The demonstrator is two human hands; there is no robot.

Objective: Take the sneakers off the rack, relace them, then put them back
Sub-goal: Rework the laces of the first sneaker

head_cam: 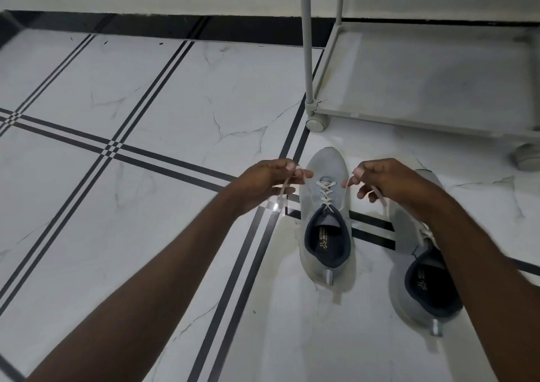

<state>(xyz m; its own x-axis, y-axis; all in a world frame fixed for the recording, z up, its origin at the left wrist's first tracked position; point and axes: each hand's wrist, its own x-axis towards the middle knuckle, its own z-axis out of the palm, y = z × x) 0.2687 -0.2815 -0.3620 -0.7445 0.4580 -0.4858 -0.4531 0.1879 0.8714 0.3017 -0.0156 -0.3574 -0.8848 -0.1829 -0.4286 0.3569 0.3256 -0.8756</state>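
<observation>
Sneakers, grey, one pair: both stand on the tiled floor point(146, 89) in front of the rack, off its shelf, toes toward the wall
Left sneaker point(325, 203): between the two hands, pale lace point(325, 192) criss-crossed up the tongue, its two loose ends drawn out to either side, probably to even and tighten the lacing
Right sneaker point(420, 276): just beside the first, partly hidden under the right forearm; state of its lacing cannot be told
Left hand point(263, 183): fingers pinched together on the left lace end, held up and outward
Right hand point(385, 183): fingers pinched on the right lace end, likewise raised
Rack point(423, 113): pale metal frame on castors, bottom shelf bare, near the shoes for the return
Judgement: relacing of the first shoe appears nearly done; return to rack not yet begun
</observation>
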